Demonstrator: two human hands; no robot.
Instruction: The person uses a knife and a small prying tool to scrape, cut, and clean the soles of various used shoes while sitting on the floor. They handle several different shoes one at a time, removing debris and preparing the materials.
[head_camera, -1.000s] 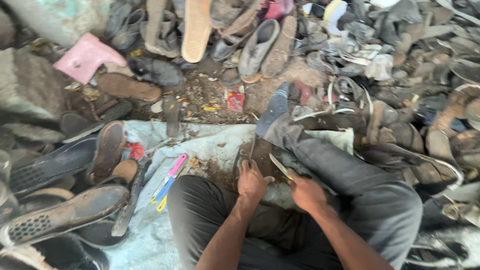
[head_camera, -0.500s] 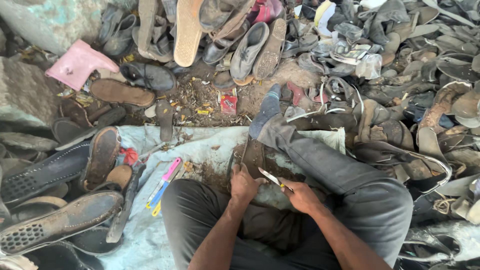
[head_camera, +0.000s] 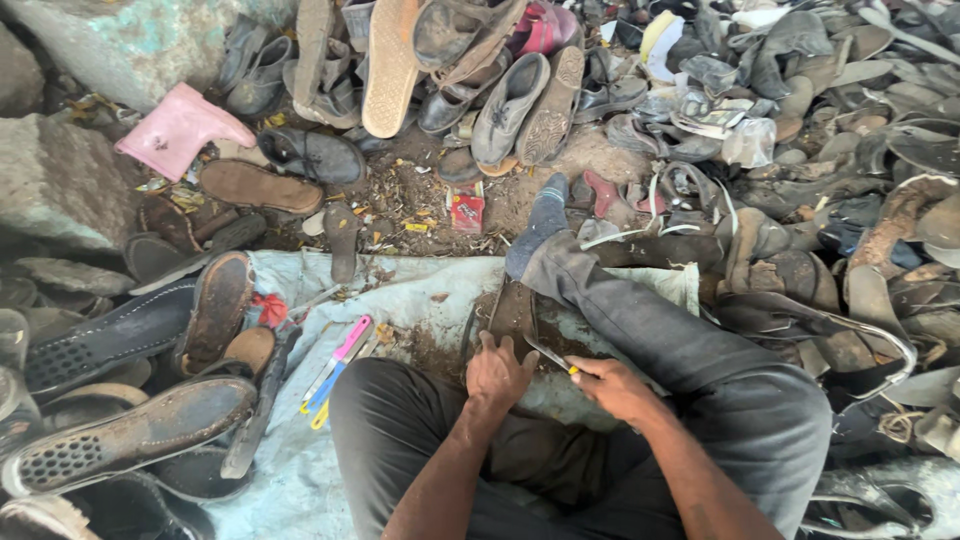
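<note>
I sit on the ground with my legs in dark trousers. My left hand (head_camera: 497, 373) presses down on a dark brown shoe sole (head_camera: 513, 312) that lies between my knees on a pale cloth (head_camera: 410, 290). My right hand (head_camera: 617, 388) grips a thin knife (head_camera: 548, 355) with a yellowish handle, its blade pointing left onto the sole beside my left hand. My right leg stretches forward, the foot in a grey-blue sock (head_camera: 545, 220).
Heaps of worn shoes, sandals and soles surround me, thickest on the right (head_camera: 820, 200) and left (head_camera: 130, 440). Pink, blue and yellow cutters (head_camera: 335, 368) lie on the cloth at left. A pink boot (head_camera: 180, 125) leans near stone blocks (head_camera: 60, 180). A red packet (head_camera: 467, 212) lies on the dirt.
The view has shifted slightly. My right hand has kept working the knife on the sole, while my left hand has stayed pressed on it.
</note>
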